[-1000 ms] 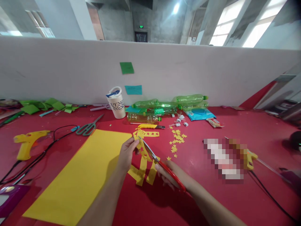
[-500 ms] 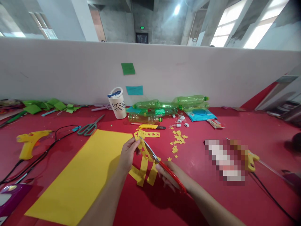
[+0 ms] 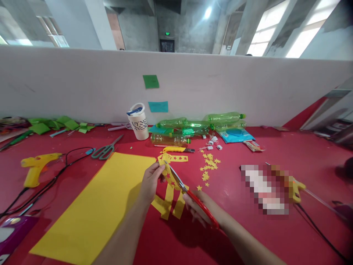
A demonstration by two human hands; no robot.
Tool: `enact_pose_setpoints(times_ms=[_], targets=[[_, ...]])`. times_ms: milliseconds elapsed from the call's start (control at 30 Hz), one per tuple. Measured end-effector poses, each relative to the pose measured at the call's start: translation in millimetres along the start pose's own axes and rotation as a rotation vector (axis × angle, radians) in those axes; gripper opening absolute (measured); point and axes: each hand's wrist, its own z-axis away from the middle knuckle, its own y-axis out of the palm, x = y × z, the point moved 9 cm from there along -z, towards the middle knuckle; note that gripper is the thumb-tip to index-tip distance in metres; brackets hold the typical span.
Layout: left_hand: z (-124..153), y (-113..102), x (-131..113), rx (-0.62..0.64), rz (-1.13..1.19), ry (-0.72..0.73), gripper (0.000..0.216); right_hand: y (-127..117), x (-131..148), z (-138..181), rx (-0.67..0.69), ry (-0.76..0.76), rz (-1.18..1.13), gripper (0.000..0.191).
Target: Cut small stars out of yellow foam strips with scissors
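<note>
Midway across the table in the head view, a person's left hand [image 3: 150,179] pinched a narrow yellow paper strip [image 3: 167,171] over the red tabletop [image 3: 165,243]. Star-shaped holes ran along the slanting strip, red showing through them. The right hand [image 3: 209,203] was closed around the handles of red-handled scissors [image 3: 182,187], their silver blades angled beside the strip and tips near the left thumb; whether the blades met could not be told. A flat star-holed strip [image 3: 178,161] lay behind, plain yellow strips [image 3: 168,202] below, and loose yellow stars [image 3: 210,162] to the right.

The large yellow sheet [image 3: 91,206] filled the left side, its near edge passing under the left forearm. Beyond the hands, a yellow utility knife [image 3: 175,149] and green plastic bottles [image 3: 171,140] lay before the white partition [image 3: 82,84], which closed off the far edge. Rightward, open tabletop stretched from the right forearm toward a yellow glue gun [image 3: 297,189]; more opened between the forearms.
</note>
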Motion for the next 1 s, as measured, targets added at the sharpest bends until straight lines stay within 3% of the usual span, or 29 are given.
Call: enact_pose_setpoints(times_ms=[833, 1000], targets=[[-2.1, -1.8, 1.6, 0.004, 0.079, -0.035, 0.016, -6.1, -3.8, -2.2, -0.029, 0.017, 0.059, 0.040], [-4.6, -8.5, 1.4, -0.056, 0.143, -0.018, 0.010, -6.3, -7.5, -3.1, -0.019, 0.013, 0.063, 0.039]])
